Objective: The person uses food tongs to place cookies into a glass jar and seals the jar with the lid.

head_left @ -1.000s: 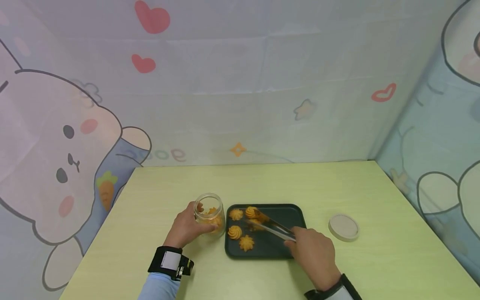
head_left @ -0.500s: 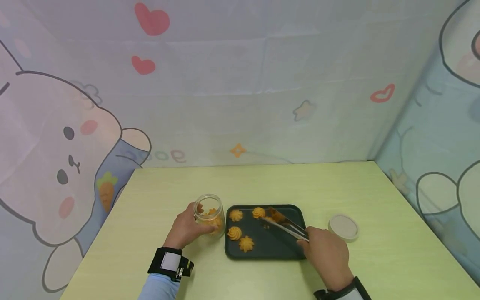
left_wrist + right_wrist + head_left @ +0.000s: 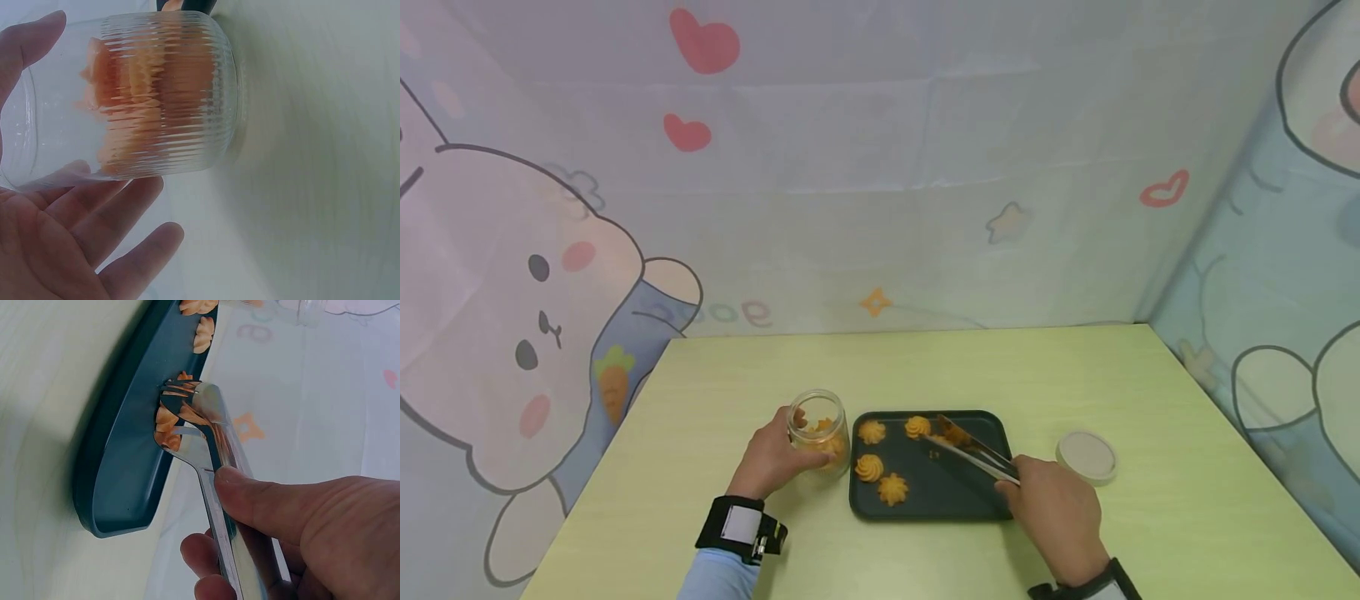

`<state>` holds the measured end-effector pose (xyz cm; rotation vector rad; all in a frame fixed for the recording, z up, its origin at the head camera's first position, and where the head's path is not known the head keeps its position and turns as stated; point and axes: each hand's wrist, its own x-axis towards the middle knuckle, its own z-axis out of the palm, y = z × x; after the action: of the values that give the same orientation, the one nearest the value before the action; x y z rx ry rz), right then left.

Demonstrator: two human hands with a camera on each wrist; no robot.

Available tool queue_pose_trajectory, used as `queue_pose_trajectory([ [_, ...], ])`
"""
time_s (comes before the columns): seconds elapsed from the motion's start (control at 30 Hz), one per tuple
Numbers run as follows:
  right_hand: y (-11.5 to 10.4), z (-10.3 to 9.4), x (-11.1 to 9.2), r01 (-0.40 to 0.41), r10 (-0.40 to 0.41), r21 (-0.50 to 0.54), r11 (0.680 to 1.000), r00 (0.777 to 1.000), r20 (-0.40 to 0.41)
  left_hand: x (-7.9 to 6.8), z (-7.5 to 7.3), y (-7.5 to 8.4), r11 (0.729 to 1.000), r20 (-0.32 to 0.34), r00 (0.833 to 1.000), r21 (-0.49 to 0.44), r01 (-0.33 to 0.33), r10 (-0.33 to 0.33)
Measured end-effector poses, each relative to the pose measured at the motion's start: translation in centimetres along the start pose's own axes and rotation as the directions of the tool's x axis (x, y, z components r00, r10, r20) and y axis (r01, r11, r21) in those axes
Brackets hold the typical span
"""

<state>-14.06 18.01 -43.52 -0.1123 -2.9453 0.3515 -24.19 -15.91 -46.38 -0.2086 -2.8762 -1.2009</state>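
Observation:
A ribbed glass jar (image 3: 820,433) stands upright on the table with several piped butter cookies (image 3: 137,94) inside. My left hand (image 3: 781,454) holds it from the left, thumb and fingers on opposite sides. On the dark rectangular tray (image 3: 955,500) several swirl cookies lie toward the left, one of them a star-shaped cookie (image 3: 892,489). My right hand (image 3: 1056,512) grips metal tongs (image 3: 973,457) over the tray's right half. Between the tong ends a cookie (image 3: 165,425) shows in the right wrist view; whether it is pinched I cannot tell.
A round pale lid (image 3: 1087,457) lies on the table right of the tray, close behind my right hand. A printed cloth backdrop (image 3: 925,208) rises along the table's far edge. Small crumbs (image 3: 934,454) dot the tray beneath the tongs.
Over the first half second my right hand and the tongs shifted right across the tray, and the top-row cookie near them slid right. Since then they have hardly moved. My left hand stays on the jar.

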Motion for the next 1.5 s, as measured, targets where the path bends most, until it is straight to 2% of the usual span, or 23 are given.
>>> queue_pose_trajectory([
  [0.27,0.0,-0.6,0.1,-0.028,0.027,0.027,0.999,0.999,0.042,-0.1,0.0,0.0,1.0,-0.001,1.0,0.0,0.0,0.0],
  [0.6,-0.4,-1.4,0.1,0.0,0.001,0.046,0.999,1.0,-0.023,-0.1,0.0,-0.1,1.0,-0.002,1.0,0.007,0.001,0.0],
  [1.07,-0.4,-2.0,0.2,0.03,-0.027,0.058,0.998,0.998,-0.06,0.0,0.0,0.1,1.0,-0.003,1.0,0.004,-0.008,0.008],
  [1.27,-0.9,-2.8,0.4,0.069,-0.061,0.07,0.995,0.992,-0.114,0.0,0.1,0.0,1.0,-0.004,1.0,0.006,-0.01,0.01],
  [1.5,-2.4,-4.3,1.0,0.125,-0.114,0.048,0.991,0.974,-0.196,0.0,0.0,0.0,1.0,-0.004,1.0,0.007,-0.008,0.008],
])
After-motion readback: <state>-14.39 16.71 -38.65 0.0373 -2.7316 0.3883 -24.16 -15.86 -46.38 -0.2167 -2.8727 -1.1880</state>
